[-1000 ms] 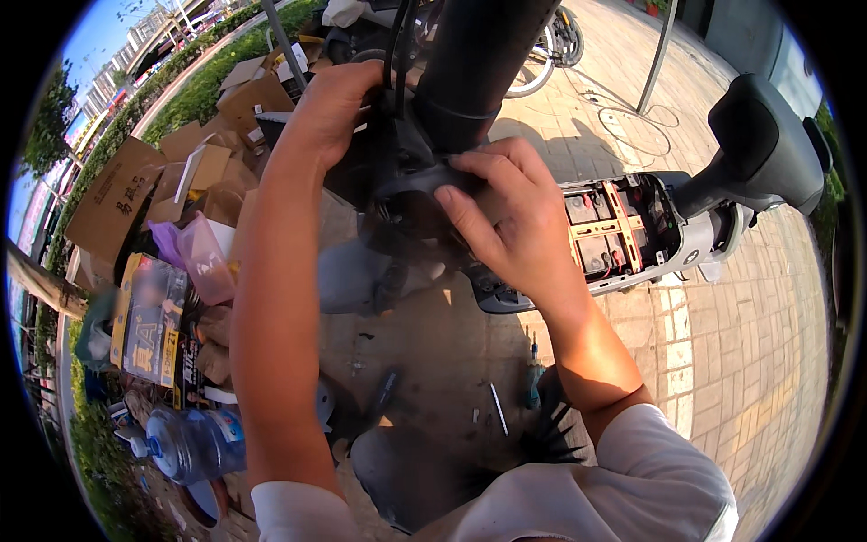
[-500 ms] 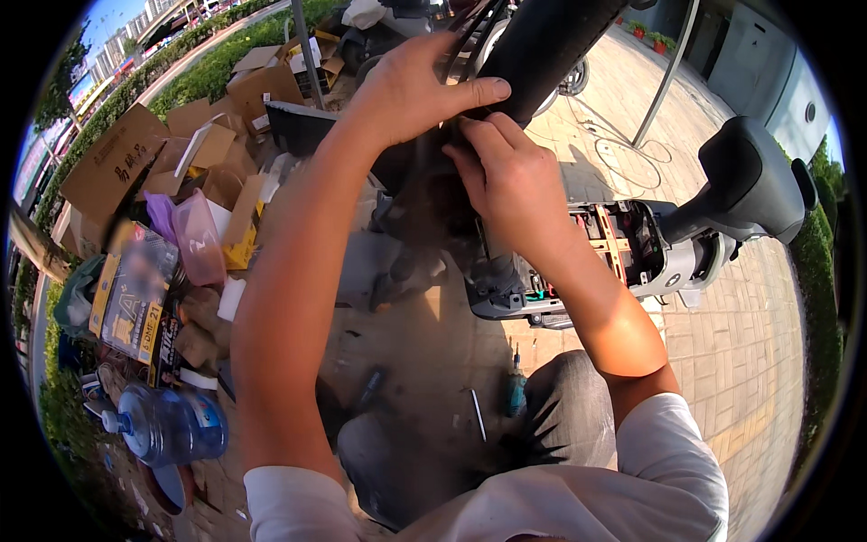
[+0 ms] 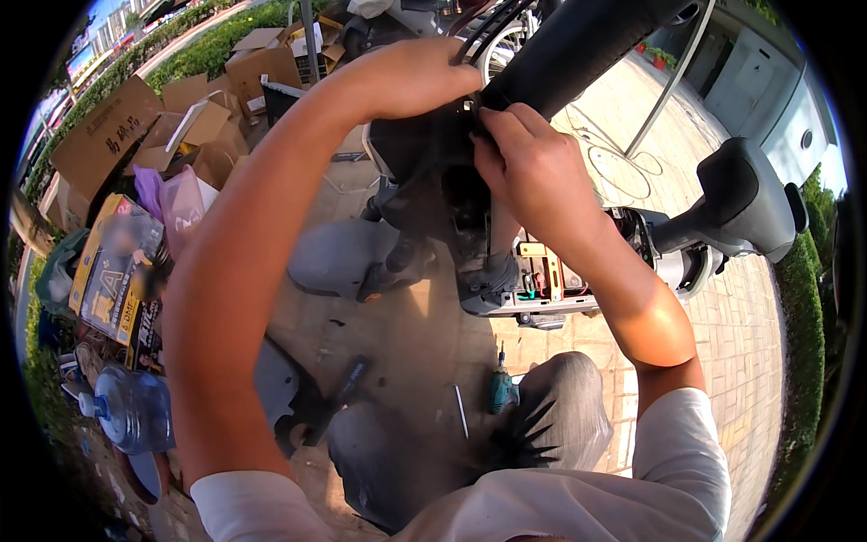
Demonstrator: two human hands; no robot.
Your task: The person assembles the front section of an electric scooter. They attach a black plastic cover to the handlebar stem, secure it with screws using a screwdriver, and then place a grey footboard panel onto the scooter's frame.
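An electric scooter's thick black steering column [image 3: 582, 50] slants up in front of me, with dark cables [image 3: 495, 32] along its left side. My left hand [image 3: 435, 77] reaches to the column's left side by those cables; its fingertips are hidden. Close beside it, my right hand [image 3: 535, 164] has thumb and fingers pinched together at the column's lower end. What they hold, if anything, is covered. Below my right wrist, the scooter's uncovered deck [image 3: 542, 275] shows wires and a gold-coloured bracket.
The scooter's black seat [image 3: 745, 194] stands right. A teal power screwdriver [image 3: 502, 388] and a thin metal rod [image 3: 461, 411] lie before my knees. Grey-black panels [image 3: 280, 384] lie left, near a blue water jug [image 3: 135, 411] and cardboard boxes [image 3: 108, 144].
My left hand has turned, its thumb no longer stretched across the column, and its elbow has swung outward left. My right hand has shifted slightly right and down, still pinched. The view has moved somewhat.
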